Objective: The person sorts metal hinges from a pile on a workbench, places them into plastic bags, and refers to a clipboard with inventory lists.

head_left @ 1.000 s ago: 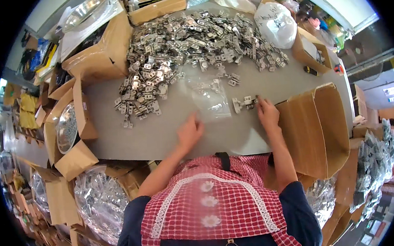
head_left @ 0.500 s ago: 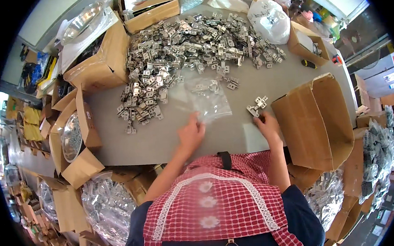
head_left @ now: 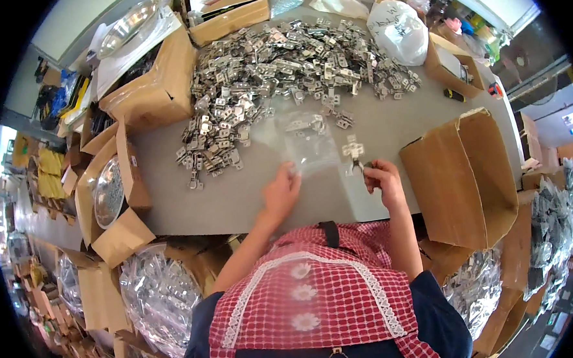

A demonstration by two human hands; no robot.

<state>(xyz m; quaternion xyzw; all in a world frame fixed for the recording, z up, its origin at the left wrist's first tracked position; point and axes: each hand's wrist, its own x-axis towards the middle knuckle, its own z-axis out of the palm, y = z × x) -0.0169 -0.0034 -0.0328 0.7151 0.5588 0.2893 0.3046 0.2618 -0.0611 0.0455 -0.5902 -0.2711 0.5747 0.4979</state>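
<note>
A clear plastic bag (head_left: 317, 149) lies on the grey table, with a metal hinge (head_left: 306, 123) and small pale bits showing through it. My left hand (head_left: 280, 191) is closed at the bag's near left edge, thumb and fingers pinching it. Just right of the bag, my right hand (head_left: 385, 181) grips a second silvery hinge (head_left: 353, 151) by its lower end, its plate pointing away from me. Beyond both hands spreads a big heap of loose metal cabinet hinges (head_left: 274, 69).
An open cardboard box (head_left: 439, 181) stands right of my right hand. At the left is a box holding a bowl of small metal parts (head_left: 109, 191). A white bag (head_left: 399, 34), a small box (head_left: 449, 67) and a tape measure (head_left: 495, 90) sit at the far right.
My right hand has moved slightly left with its hinge, turning it more upright beside the bag. My left hand stays at the bag's edge. The whole view has shifted a little.
</note>
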